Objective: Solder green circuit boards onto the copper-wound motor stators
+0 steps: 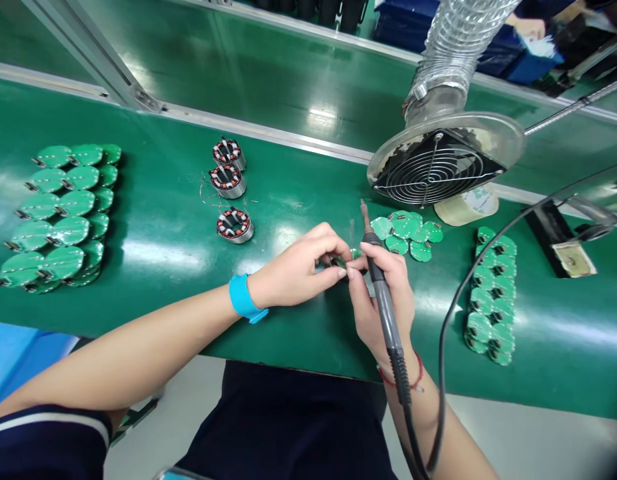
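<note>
My left hand (297,270), with a blue wristband, pinches a small green round circuit board (344,259) just above the green bench mat. My right hand (383,293) touches the same board with its fingertips and holds a black soldering iron (381,287) lying across the palm, tip pointing up and away. Both hands meet at the middle of the bench, close to its front edge. The board is mostly hidden by my fingers.
Rows of green round boards lie at the left (58,217) and right (491,293), with a small loose pile (408,233) near the hands. Three wound motor stators (231,180) stand behind. A fume extractor fan (441,160) hangs at right; the iron's cable (445,333) loops there.
</note>
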Demonstrator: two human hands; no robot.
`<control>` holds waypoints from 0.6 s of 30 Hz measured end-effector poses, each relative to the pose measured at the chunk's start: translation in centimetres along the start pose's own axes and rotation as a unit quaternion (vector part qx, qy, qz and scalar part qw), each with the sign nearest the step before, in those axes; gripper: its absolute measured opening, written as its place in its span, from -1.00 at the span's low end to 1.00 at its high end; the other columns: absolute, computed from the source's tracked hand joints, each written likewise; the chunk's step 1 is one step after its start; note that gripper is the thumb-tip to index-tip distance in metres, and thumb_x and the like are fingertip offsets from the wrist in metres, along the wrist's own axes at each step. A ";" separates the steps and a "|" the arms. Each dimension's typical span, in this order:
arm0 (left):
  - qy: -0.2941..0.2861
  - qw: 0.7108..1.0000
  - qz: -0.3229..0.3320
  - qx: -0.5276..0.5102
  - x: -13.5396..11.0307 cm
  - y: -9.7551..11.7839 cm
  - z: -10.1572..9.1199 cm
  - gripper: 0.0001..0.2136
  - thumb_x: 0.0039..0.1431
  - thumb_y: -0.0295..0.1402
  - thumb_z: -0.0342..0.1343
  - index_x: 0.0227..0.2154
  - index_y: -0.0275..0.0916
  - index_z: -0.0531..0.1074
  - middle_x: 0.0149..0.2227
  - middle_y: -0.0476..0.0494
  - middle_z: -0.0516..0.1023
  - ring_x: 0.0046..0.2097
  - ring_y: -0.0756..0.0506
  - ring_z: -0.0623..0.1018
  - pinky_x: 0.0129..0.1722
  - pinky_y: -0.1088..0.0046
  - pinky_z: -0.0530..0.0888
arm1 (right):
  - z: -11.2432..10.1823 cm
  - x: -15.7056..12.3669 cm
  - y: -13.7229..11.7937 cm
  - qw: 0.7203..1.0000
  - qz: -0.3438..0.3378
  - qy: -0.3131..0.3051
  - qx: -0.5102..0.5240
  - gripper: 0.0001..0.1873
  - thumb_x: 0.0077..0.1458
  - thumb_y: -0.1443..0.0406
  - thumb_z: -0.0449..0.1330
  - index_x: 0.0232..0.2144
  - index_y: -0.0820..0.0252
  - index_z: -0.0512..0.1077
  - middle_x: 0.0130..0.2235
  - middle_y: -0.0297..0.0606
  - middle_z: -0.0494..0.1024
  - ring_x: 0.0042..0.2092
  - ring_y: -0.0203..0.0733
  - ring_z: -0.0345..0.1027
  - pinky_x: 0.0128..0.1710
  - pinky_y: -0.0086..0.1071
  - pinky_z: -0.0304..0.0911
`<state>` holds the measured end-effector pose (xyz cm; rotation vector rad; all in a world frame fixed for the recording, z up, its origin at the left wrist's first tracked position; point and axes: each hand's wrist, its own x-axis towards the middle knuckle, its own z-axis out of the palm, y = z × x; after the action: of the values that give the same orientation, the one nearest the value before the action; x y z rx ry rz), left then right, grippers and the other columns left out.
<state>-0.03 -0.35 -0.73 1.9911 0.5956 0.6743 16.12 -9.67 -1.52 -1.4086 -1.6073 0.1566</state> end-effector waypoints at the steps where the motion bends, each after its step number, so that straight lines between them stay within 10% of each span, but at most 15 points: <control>1: -0.014 1.000 -0.003 -0.004 0.0 0.0 0.2 -0.95 0.31 -0.45 0.17 -0.20 -0.21 0.47 -0.22 -0.06 0.44 -0.17 -0.06 0.49 -0.15 0.41 0.50 | -0.1 -0.1 0.0 1.000 -0.001 0.007 0.005 -0.54 0.36 0.40 0.20 0.24 -0.07 0.37 -0.18 -0.32 0.66 -0.08 -0.09 0.56 0.02 -0.10 0.49; 18: 0.046 0.996 -0.011 0.079 -0.2 0.7 2.3 -0.81 0.23 -0.59 0.04 -0.44 -0.20 0.29 -0.35 0.00 0.33 -0.26 -0.05 0.37 -0.23 0.41 0.36 | -3.6 -3.1 0.8 0.997 0.068 0.020 0.015 -0.48 0.35 0.43 0.22 0.29 -0.04 0.43 -0.10 -0.28 0.75 0.01 -0.06 0.64 0.11 -0.06 0.52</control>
<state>1.44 -2.23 -1.12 2.1057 0.7452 0.7292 18.83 -13.61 -1.84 -1.4889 -1.4712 0.2301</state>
